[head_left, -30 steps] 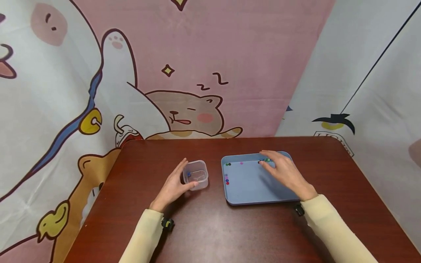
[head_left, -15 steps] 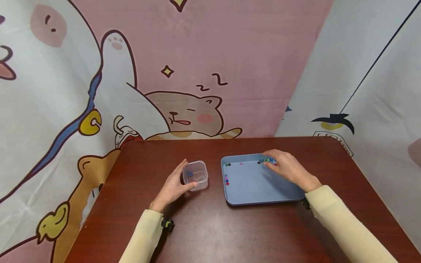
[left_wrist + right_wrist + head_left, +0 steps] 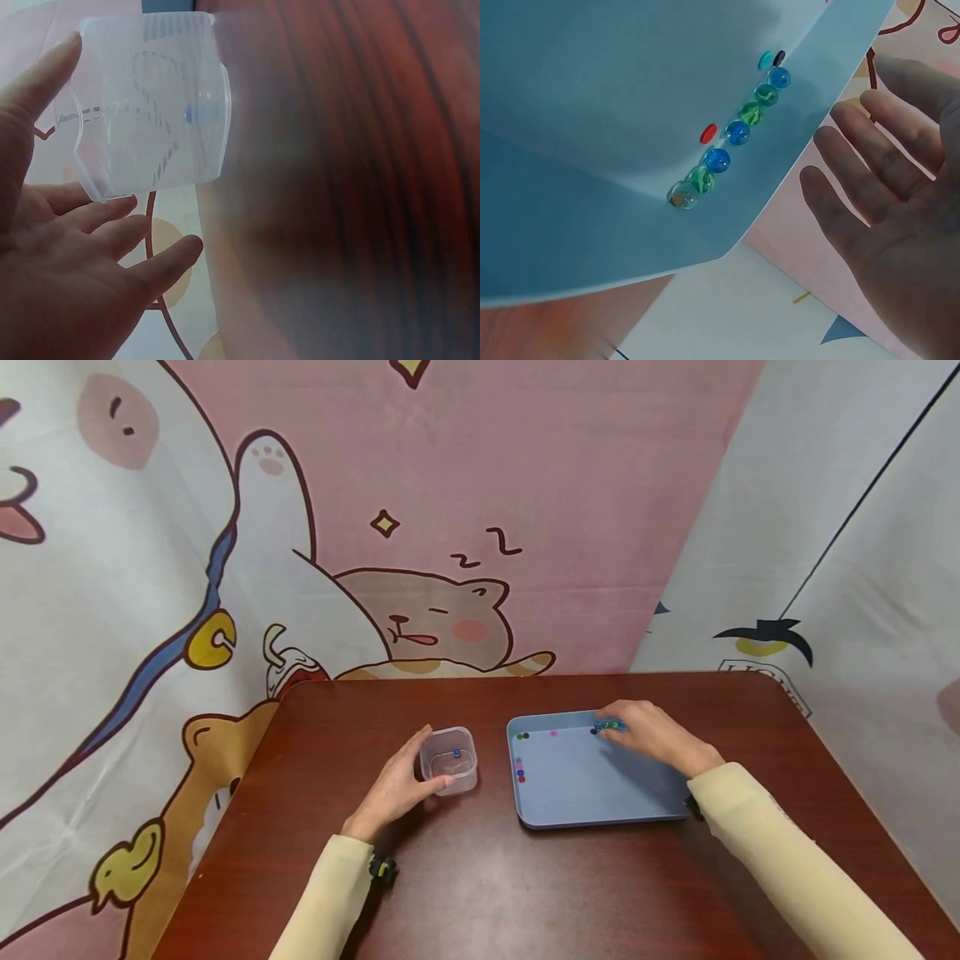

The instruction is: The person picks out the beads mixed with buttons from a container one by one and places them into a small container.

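My left hand (image 3: 393, 789) holds a small clear plastic container (image 3: 467, 779) on the table, thumb on its near side and fingers at its far left. One blue marble (image 3: 457, 752) lies inside it. My right hand (image 3: 656, 737) reaches over the far edge of a blue tray (image 3: 577, 789), thumb and index finger apart around a row of marbles. In the right wrist view its fingers (image 3: 870, 154) are extended outside the tray wall. The blue and green glass marbles (image 3: 737, 133) line that wall, with a red disc (image 3: 709, 133) beside them.
Small coloured discs lie along the tray's left side, among them a red one (image 3: 521, 779), and a pink disc (image 3: 553, 733) is near the back wall. The brown wooden table (image 3: 480, 877) meets a cartoon-printed cloth (image 3: 585, 527) behind.
The right hand has come down to the marble row at the tray's far edge, thumb and index finger drawing closer together. Inside the container the blue marble has rolled from left to right.
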Motion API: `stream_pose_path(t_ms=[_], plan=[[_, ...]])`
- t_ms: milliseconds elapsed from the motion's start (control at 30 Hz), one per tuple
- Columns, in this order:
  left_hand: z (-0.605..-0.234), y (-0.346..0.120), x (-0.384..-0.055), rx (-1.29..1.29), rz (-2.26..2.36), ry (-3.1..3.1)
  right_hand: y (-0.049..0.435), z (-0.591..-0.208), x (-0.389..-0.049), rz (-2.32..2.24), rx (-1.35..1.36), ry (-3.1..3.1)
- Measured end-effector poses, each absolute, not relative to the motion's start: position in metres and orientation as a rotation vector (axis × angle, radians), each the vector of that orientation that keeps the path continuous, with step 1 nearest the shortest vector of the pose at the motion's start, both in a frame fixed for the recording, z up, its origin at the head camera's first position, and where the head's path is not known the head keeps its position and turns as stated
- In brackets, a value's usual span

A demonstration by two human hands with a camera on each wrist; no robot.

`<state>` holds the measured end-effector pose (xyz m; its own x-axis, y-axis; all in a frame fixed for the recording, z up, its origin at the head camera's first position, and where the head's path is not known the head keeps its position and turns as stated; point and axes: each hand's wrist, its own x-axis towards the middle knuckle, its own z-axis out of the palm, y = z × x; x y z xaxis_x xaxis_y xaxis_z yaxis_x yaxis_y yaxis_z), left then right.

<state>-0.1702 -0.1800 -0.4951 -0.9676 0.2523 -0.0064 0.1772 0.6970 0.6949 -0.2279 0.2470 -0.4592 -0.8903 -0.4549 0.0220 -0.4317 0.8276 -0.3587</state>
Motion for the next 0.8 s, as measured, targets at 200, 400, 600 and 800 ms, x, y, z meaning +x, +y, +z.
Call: stream_pose_path(t_ms=[200, 400, 600, 800], plan=[[-0.494, -0.181, -0.170, 0.427, 1.041, 2.828, 0.244, -0.460, -0.232, -0.540, -0.668, 2.886], [-0.492, -0.179, -0.169, 0.429, 1.046, 2.813, 0.241, -0.465, -0.235, -0.495, -0.669, 2.889], [-0.495, -0.176, -0.171, 0.434, 1.033, 2.833, 0.241, -0.471, -0.238, -0.478, -0.657, 2.891], [-0.495, -0.175, -0.172, 0.447, 1.030, 2.855, 0.242, -0.474, -0.241, -0.494, -0.669, 2.897]])
